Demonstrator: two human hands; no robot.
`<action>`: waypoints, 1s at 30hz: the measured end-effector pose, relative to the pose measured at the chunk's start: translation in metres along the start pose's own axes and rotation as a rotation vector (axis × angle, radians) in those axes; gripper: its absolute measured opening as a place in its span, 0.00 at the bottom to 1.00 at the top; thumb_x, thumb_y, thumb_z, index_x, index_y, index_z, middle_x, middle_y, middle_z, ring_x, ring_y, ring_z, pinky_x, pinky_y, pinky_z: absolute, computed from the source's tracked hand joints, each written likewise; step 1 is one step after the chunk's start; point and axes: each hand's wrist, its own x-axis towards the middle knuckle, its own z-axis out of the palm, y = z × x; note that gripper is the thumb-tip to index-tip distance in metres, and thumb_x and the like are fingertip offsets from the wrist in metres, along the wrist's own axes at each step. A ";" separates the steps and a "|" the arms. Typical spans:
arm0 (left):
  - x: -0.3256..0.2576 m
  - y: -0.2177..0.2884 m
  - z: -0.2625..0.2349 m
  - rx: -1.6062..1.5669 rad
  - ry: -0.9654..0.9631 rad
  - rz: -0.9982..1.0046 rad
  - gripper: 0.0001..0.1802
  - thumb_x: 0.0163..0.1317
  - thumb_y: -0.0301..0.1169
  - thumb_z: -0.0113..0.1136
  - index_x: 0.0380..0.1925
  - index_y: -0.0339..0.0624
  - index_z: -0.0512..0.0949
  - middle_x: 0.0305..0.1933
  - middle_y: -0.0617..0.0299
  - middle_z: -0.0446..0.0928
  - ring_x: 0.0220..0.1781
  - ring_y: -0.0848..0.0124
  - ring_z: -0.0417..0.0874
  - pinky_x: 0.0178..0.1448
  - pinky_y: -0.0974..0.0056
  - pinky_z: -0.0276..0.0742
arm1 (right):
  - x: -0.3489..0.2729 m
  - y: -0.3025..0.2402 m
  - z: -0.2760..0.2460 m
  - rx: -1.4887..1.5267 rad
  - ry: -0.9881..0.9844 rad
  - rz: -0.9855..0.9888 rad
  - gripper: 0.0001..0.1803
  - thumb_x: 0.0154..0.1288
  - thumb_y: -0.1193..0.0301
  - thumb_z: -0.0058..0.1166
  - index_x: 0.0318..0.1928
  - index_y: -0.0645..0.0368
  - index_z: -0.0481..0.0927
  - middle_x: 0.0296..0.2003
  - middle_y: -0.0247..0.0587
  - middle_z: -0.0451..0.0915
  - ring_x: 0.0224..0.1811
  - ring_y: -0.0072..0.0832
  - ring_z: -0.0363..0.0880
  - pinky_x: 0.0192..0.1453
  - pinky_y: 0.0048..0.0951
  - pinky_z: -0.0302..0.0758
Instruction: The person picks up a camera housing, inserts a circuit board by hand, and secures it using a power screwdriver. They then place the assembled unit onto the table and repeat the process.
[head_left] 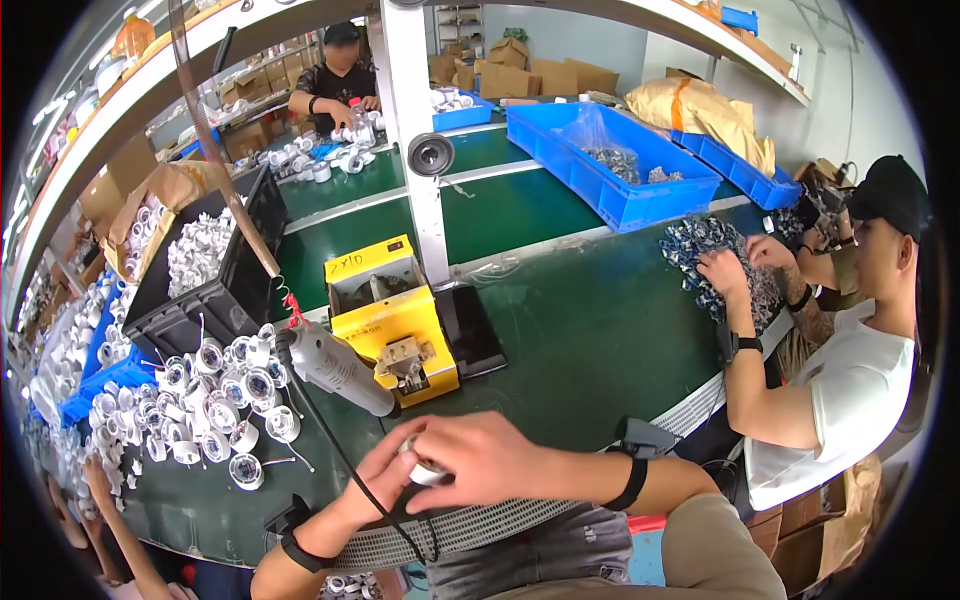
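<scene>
Holding a small white part (pixel 430 474) between them, the left hand (pixel 390 468) and the right hand (pixel 480 450) meet above the near edge of the green table (pixel 575 330). The left fingers curl narrowly about the part, and the right fingers close on it from the other side; exactly where each fingertip touches is hidden. A black cord (pixel 322 425) slopes down from beside the tilted grey cylinder (pixel 345 368) and passes in front of the left hand, narrowing the room there. Just right of the cylinder stands the yellow machine (pixel 365 318), with a black pad (pixel 475 330) close along its right side. To the left, a pile (pixel 215 395) of white pieces spreads over the table, with a black crate (pixel 195 315) behind it. A perforated strip (pixel 500 525) lines the near edge, running below the hands and curving up to the right. Between the pad and a heap (pixel 715 260) of small pieces, a wide stretch of green surface leaves more side room for the right hand than the left has. A co-worker (pixel 840 400) reaches into that heap. A blue tray (pixel 640 205) stands beyond, well apart from both hands.
</scene>
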 end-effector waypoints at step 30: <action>-0.001 0.013 -0.003 -0.181 0.069 -0.151 0.32 0.72 0.52 0.37 0.63 0.35 0.61 0.53 0.47 0.74 0.48 0.52 0.82 0.43 0.55 0.83 | -0.011 0.032 0.002 0.440 -0.271 0.219 0.04 0.52 0.74 0.62 0.25 0.59 0.80 0.37 0.39 0.70 0.41 0.35 0.69 0.46 0.33 0.67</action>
